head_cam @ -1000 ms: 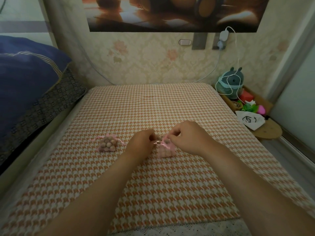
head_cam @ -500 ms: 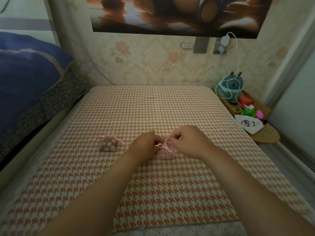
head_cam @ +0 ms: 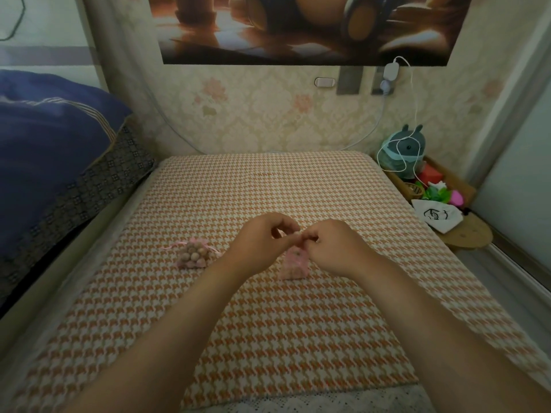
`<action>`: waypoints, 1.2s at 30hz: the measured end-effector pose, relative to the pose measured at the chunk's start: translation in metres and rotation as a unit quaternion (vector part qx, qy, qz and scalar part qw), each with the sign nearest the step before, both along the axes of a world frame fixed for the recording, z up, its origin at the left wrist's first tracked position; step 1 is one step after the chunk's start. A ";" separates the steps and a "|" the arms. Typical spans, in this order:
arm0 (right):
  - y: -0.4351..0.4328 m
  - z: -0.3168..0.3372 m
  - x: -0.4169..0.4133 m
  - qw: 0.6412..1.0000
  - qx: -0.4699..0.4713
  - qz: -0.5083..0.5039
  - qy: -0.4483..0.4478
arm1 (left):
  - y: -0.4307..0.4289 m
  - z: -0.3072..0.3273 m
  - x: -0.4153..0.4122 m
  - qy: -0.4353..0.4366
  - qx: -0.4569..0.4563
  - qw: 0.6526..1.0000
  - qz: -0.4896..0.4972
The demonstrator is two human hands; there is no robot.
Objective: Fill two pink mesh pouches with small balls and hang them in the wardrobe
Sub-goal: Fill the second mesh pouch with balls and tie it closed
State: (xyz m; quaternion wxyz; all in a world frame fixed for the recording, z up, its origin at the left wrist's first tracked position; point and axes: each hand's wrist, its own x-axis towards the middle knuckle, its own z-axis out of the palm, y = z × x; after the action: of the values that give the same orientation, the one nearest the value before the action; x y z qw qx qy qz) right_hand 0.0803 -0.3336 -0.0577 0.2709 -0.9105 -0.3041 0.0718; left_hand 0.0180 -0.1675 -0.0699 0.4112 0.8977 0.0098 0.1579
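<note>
Head view: 2 pink mesh pouches lie on the houndstooth-covered surface [head_cam: 268, 338], and 2 bare hands work over 1 of them. The held pouch [head_cam: 293, 263] sits upright near the middle of the surface, and the small balls inside it are blurred through the mesh. The left hand [head_cam: 262, 242] comes in from the left of the held pouch with thumb and forefinger curled. Its grip is clenched at the pouch's neck. The right hand [head_cam: 337, 245] comes in from the right, fingers folded, and its grip pinches the same neck. The fingertips of the 2 hands touch just above the held pouch, and any string between them is too small to make out.

The other pouch [head_cam: 193, 257] lies well to the left of the held pouch, touched by no hand. It is full of pale balls, too many and too small to count, and its neck is gathered, with pink drawstring ends trailing to both sides.

Far left of the held pouch is 1 blue quilt [head_cam: 44, 129]. Beyond the held pouch and to its right are 1 grey-green plush toy [head_cam: 404, 150] draped with 1 white cable [head_cam: 413, 99], 1 red box [head_cam: 430, 175] and 1 white cloth bag [head_cam: 438, 217].
</note>
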 end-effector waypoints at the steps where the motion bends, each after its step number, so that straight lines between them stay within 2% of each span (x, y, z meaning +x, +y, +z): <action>1: 0.000 0.000 0.000 1.000 -0.004 -0.004 -0.001 | -0.002 0.001 0.001 0.000 0.023 1.000 0.005; 4: -0.001 -0.001 0.002 1.000 -0.015 -0.009 -0.002 | -0.005 0.002 0.003 0.022 0.088 0.996 0.008; 10: -0.006 -0.003 0.004 1.000 -0.002 0.000 0.008 | -0.010 0.006 -0.002 0.087 0.152 0.985 0.007; 16: -0.014 -0.006 0.017 0.995 0.075 -0.067 0.004 | -0.009 0.014 -0.004 0.120 0.140 0.983 0.014; 23: -0.021 -0.032 0.028 0.995 0.000 -0.102 -0.017 | 0.006 0.019 -0.010 0.125 0.135 0.983 0.026; 32: -0.004 -0.055 0.039 0.993 -0.095 -0.051 -0.054 | 0.015 0.011 -0.023 0.134 0.127 0.982 0.026; 36: 0.001 -0.067 0.046 0.991 -0.089 -0.082 -0.050 | 0.013 0.006 -0.024 0.130 0.121 0.984 0.023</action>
State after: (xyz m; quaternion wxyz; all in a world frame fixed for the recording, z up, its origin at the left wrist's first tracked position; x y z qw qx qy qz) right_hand 0.1264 -0.3324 -0.1242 0.1786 -0.9552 -0.2342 0.0306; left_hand -0.0061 -0.1543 -0.0637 0.2906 0.9534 0.0646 0.0498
